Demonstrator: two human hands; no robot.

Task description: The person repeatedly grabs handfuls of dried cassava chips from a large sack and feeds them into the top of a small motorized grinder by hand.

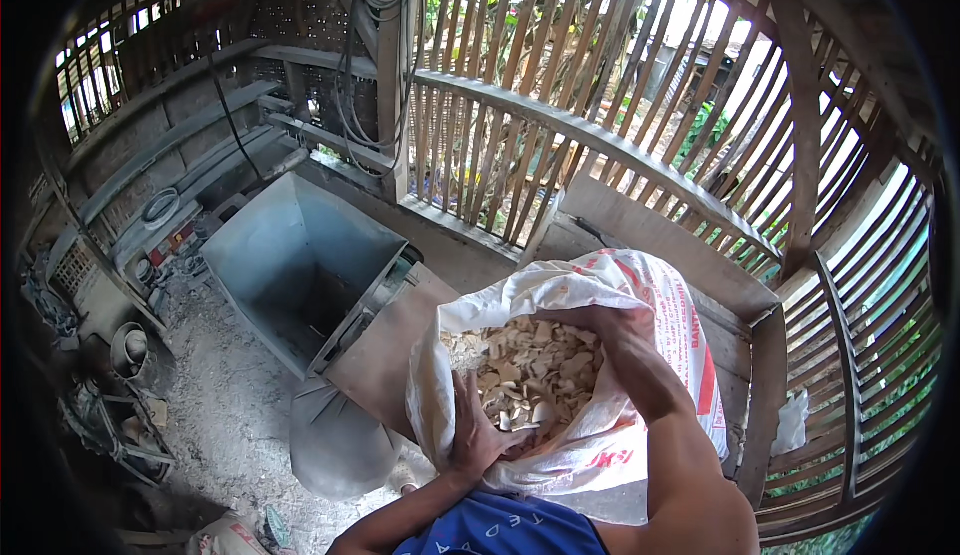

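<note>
A white woven plastic sack (540, 285) with red print stands wide-mouthed before me, filled with pale, dry, broken chips (536, 375) that look like dried cassava. My left hand (476, 427) is inside the mouth at the near left, its fingers spread along the inner wall and its thumb reaching over the chips. At the far right of the opening, my right hand (611, 322) is bent inward below the rim. Its fingertips are hard to make out, so whether it grips the sack or chips cannot be told.
Left of the sack stands an open metal hopper (300, 255), with a board (397, 330) between them. A bulging grey cloth bag (341, 439) hangs below the board. A wooden bin (645, 217) lies behind the sack, against the slatted wall (600, 119). A bucket (139, 352) sits at left on the dusty floor.
</note>
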